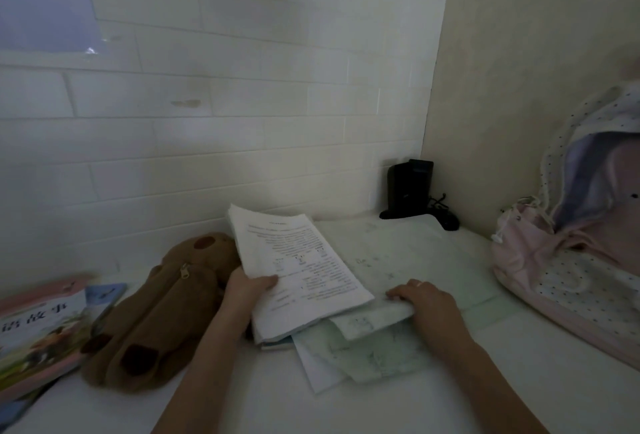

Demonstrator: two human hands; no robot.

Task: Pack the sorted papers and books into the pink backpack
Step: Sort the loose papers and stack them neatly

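A stack of printed papers (298, 270) is gripped at its left edge by the left hand (246, 289), the thumb laid across the top sheet and the other fingers hidden beneath; the stack is tilted, its far end raised off the white desk (433, 395). The print is too blurred to be read. Under the stack's near corner a sliver of something blue is seen, but what it belongs to cannot be told.

The right hand (424, 300) is laid knuckles-up on loose pale-green sheets (374, 340) spread near the middle of the desk, and its fingertips are curled over the edge of one folded sheet; whether that sheet is pinched or only pressed cannot be made out.

The pink backpack (568, 270) is set at the right edge of the desk against the side wall, open at the top, with its right part cut off by the frame. Its contents are not visible.

Textbooks (41, 333) are piled at the desk's left edge, partly cut off. A brown plush pencil case (162, 309) lies between them and the left hand. A black device (408, 187) stands in the far corner.
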